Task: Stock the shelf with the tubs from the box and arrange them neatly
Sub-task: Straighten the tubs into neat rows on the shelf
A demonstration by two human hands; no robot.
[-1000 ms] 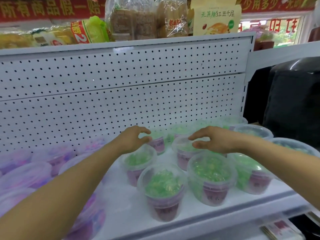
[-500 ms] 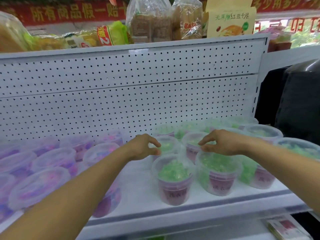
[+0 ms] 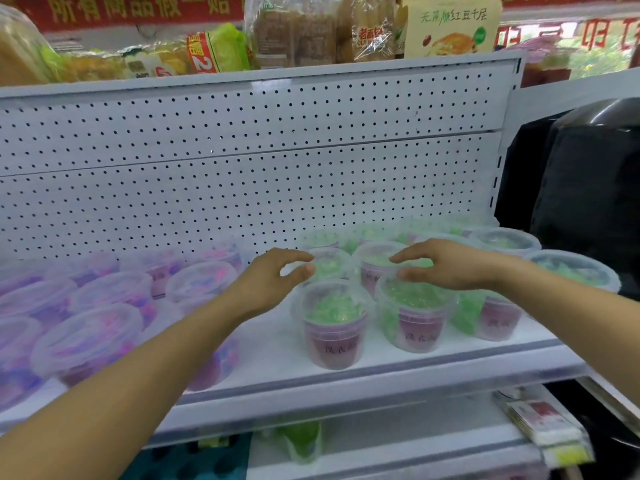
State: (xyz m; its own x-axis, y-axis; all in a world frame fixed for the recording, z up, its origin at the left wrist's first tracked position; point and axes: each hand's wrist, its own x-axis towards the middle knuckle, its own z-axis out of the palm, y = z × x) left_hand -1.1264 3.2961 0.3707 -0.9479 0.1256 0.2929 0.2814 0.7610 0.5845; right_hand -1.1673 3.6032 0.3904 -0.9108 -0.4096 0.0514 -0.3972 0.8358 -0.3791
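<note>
Bare shelf (image 3: 273, 344) strip between purple tubs (image 3: 104, 327) and green tubs (image 3: 334, 323); perforated back panel (image 3: 242, 188) behind.

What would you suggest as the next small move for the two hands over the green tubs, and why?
Probably slide the front-left green tub back and to the right. It stands forward of the front-right green tub, breaking the front row. The left hand and right hand hover just over the tubs with loosely curled fingers, holding nothing, so either could do it.
</note>
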